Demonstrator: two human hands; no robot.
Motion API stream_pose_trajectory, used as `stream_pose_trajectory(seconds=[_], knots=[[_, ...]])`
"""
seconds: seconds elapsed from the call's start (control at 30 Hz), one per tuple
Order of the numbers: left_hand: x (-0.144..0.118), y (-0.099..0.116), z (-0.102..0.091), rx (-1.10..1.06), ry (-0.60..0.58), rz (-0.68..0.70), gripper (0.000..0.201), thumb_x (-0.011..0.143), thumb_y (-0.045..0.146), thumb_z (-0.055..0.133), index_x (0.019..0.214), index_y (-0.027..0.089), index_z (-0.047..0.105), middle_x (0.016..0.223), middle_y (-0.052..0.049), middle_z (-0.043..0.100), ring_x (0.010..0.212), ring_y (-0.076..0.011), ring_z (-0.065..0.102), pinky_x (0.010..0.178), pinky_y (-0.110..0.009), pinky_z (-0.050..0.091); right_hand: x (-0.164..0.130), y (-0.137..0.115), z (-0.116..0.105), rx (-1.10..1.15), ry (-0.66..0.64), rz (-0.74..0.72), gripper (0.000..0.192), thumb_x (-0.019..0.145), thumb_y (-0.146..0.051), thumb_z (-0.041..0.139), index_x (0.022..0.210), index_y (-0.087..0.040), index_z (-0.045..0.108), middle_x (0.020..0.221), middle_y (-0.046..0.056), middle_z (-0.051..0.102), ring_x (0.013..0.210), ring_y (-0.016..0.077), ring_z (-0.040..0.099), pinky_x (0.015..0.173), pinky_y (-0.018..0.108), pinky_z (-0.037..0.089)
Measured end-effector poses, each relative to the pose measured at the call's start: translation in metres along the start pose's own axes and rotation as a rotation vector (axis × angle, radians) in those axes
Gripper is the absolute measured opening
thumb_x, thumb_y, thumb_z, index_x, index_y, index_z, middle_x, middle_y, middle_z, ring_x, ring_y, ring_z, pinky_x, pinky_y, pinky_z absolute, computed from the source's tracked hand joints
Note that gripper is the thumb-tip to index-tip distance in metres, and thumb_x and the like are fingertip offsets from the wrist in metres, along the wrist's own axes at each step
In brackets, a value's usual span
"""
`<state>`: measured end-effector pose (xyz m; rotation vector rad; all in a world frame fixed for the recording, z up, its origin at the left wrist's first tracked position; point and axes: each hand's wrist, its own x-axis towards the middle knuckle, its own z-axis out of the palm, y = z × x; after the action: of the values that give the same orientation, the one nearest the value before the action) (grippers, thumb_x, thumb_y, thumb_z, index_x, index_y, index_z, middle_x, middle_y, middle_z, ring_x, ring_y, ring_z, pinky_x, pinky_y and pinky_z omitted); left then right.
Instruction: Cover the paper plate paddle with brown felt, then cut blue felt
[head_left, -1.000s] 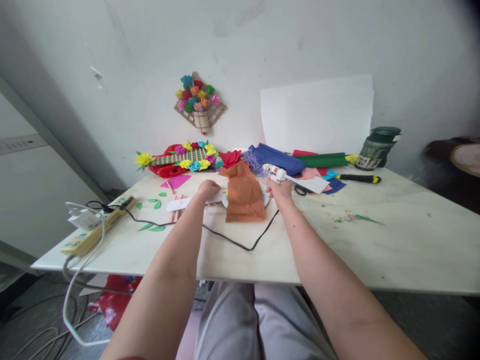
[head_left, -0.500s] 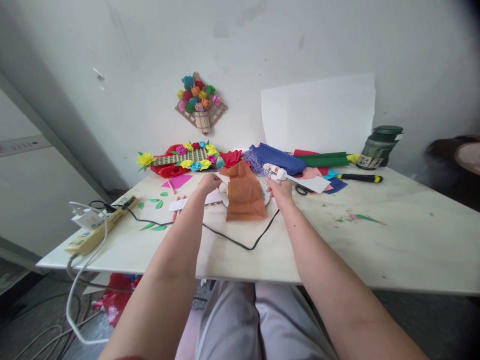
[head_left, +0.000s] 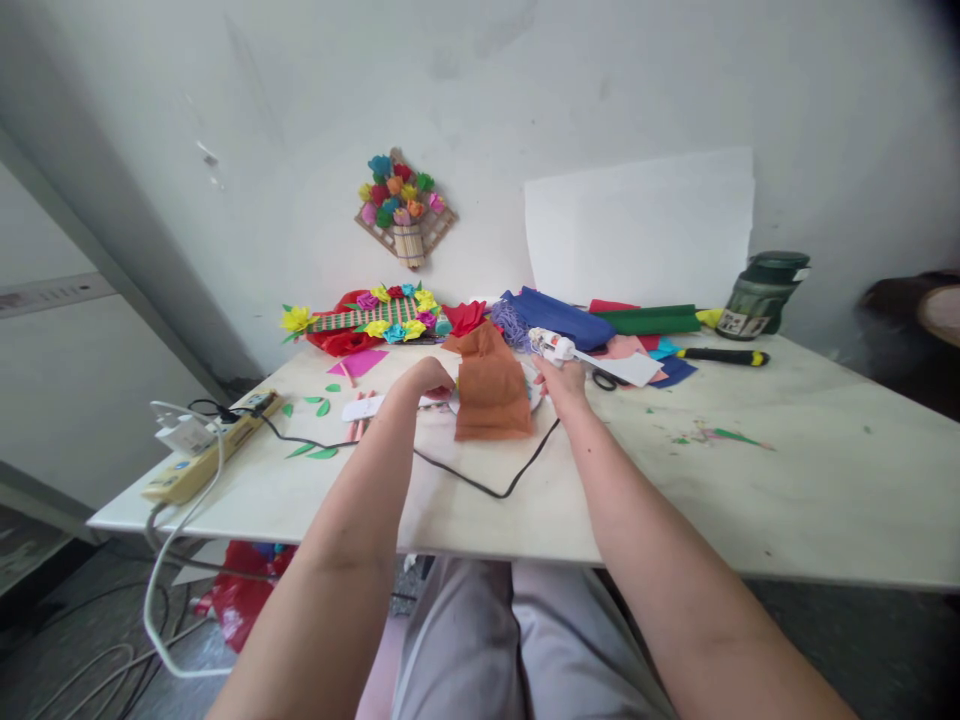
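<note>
Slightly nearer the brown paper now, the left hand curls at its left edge, grip unclear. Right hand grips the glue gun beside the paper, mid-table; gluing looks unfinished.

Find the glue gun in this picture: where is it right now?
In the head view, the white glue gun sits just right of centre on the table, gripped in the right hand, right of the orange paper and left of the scissors.
</note>
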<state>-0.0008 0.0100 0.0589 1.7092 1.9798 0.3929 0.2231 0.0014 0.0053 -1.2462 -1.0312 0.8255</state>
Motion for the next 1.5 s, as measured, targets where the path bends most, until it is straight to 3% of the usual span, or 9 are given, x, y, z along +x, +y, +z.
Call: stream_pose_trajectory(seconds=[0.1,0.37,0.43,0.6,0.73,0.87,1.07,1.37,1.5], knots=[[-0.010,0.002,-0.004,-0.117,-0.146,-0.076,0.005,0.067,0.012,0.065,0.071,0.011,0.067,0.061,-0.007,0.067,0.060,-0.0159,0.065,0.062,-0.025,0.052,-0.001,-0.002,0.000,-0.001,0.003,0.013,0.020,0.068,-0.034,0.064,0.071,-0.014,0.062,0.043,-0.003,0.053,0.031,0.0081,0.043,0.030,0.018,0.035],[-0.039,0.001,-0.028,-0.092,-0.243,-0.019,0.010,0.068,0.021,0.066,0.074,0.012,0.067,0.075,-0.009,0.072,0.065,-0.0152,0.067,0.063,-0.022,0.051,0.000,0.000,0.000,0.007,0.014,0.030,0.019,0.067,-0.034,0.064,0.068,-0.015,0.060,0.042,-0.003,0.052,0.029,0.0073,0.041,0.028,0.018,0.032],[-0.042,-0.001,-0.030,-0.081,-0.203,-0.007,0.011,0.067,0.022,0.066,0.073,0.012,0.067,0.075,-0.009,0.071,0.064,-0.0149,0.066,0.063,-0.022,0.051,0.000,-0.001,0.000,0.015,0.013,0.031,0.019,0.068,-0.033,0.064,0.069,-0.015,0.060,0.042,-0.003,0.052,0.029,0.0070,0.041,0.028,0.017,0.032],[-0.042,-0.010,-0.022,0.046,0.031,0.003,0.012,0.068,0.025,0.064,0.069,0.013,0.066,0.074,-0.009,0.070,0.064,-0.0169,0.064,0.062,-0.026,0.048,-0.003,-0.004,0.000,0.033,0.004,0.013,0.016,0.069,-0.030,0.063,0.070,-0.015,0.059,0.041,-0.004,0.052,0.029,0.0065,0.041,0.029,0.017,0.031],[-0.035,-0.018,-0.001,0.201,0.226,0.017,0.020,0.067,0.029,0.062,0.084,0.021,0.071,0.090,-0.007,0.070,0.088,-0.0237,0.062,0.074,-0.031,0.046,-0.006,-0.007,0.000,0.074,-0.027,0.012,0.016,0.070,-0.030,0.064,0.070,-0.014,0.059,0.040,-0.005,0.051,0.027,0.0059,0.038,0.027,0.017,0.029],[-0.027,-0.028,0.018,0.242,0.368,0.131,0.030,0.066,0.023,0.058,0.093,0.024,0.072,0.104,-0.008,0.066,0.115,-0.0273,0.046,0.084,-0.031,0.043,-0.011,-0.013,-0.001,0.082,-0.042,0.000,0.013,0.071,-0.026,0.062,0.069,-0.014,0.058,0.039,-0.005,0.050,0.027,0.0058,0.039,0.028,0.017,0.030],[-0.021,-0.037,0.025,0.218,0.402,0.161,0.030,0.065,0.028,0.057,0.090,0.026,0.073,0.110,-0.006,0.063,0.113,-0.0280,0.042,0.093,-0.035,0.038,-0.013,-0.016,-0.001,0.033,-0.039,0.028,0.013,0.071,-0.025,0.063,0.067,-0.014,0.058,0.040,-0.005,0.050,0.027,0.0058,0.037,0.027,0.017,0.028],[-0.027,-0.035,0.028,0.210,0.364,0.117,0.029,0.068,0.038,0.053,0.085,0.026,0.074,0.108,-0.007,0.065,0.111,-0.0326,0.044,0.088,-0.040,0.040,-0.006,-0.004,0.001,0.012,-0.051,0.013,0.015,0.070,-0.029,0.062,0.069,-0.015,0.060,0.041,-0.004,0.051,0.028,0.0068,0.039,0.028,0.018,0.029],[-0.027,-0.033,0.031,0.249,0.378,0.144,0.027,0.066,0.032,0.055,0.083,0.025,0.074,0.108,-0.007,0.065,0.111,-0.0323,0.044,0.088,-0.041,0.039,-0.007,-0.004,0.002,0.018,-0.052,0.000,0.013,0.069,-0.028,0.062,0.066,-0.016,0.059,0.040,-0.004,0.050,0.027,0.0064,0.038,0.028,0.018,0.029]])
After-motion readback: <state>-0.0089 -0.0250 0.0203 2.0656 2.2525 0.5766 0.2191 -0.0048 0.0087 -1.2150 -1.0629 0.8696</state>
